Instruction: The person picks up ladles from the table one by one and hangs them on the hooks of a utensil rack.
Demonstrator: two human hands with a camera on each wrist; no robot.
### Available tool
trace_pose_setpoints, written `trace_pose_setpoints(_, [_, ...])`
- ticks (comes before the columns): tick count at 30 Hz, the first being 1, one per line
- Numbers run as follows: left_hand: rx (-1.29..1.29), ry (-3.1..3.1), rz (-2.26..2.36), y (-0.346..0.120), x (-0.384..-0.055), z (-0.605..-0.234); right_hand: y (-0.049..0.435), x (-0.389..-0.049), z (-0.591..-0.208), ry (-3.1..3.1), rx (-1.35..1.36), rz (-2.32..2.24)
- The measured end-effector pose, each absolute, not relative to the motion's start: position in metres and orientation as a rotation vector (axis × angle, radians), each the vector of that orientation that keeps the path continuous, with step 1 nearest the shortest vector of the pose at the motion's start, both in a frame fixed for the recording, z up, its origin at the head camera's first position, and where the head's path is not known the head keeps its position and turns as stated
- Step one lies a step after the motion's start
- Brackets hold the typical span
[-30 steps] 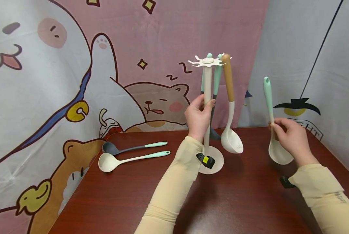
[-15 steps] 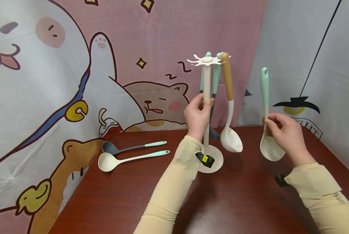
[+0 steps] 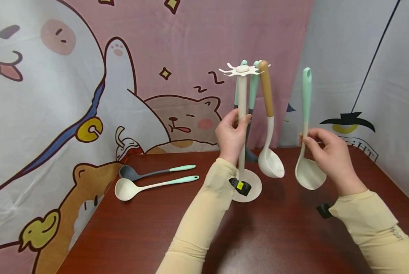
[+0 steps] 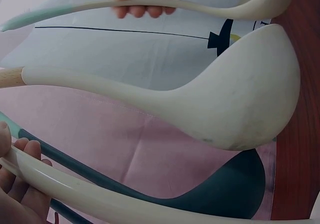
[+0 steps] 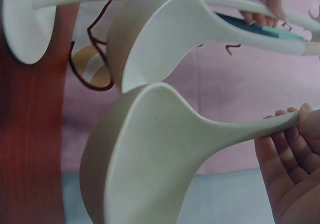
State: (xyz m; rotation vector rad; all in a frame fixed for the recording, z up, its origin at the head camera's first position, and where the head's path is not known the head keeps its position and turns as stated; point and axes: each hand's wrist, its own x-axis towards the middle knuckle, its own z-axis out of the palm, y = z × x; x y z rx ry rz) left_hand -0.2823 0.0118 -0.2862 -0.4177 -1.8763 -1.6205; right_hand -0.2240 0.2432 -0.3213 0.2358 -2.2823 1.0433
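Two closed grips: right hand [image 3: 332, 152] on a mint-handled ladle [image 3: 306, 114], left hand [image 3: 231, 135] around a utensil stand [image 3: 242, 95].
Right fingers and thumb pinch the ladle's stem, handle to 12 o'clock, bowl to 6; ladle sits at the stand's 3 o'clock. Between them, wooden-handled ladle [image 3: 271, 123] hangs from the stand. Dark ladle [image 3: 153, 174] and white ladle [image 3: 156, 186] lie on the table [image 3: 276, 236], 8 o'clock.

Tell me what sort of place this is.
Probably an indoor corner staged for tabletop work, rather than a working kitchen: wrinkled, cartoon-printed cloth hangs behind a reddish-brown table, on which a utensil stand stands.
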Motion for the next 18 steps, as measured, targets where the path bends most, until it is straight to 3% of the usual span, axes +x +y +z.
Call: trace_pose_setpoints(18, [-0.419,-1.873,-1.626,0.012,-0.283,-0.286,0.218,-0.213,-0.298,-2.179,0.417,1.177])
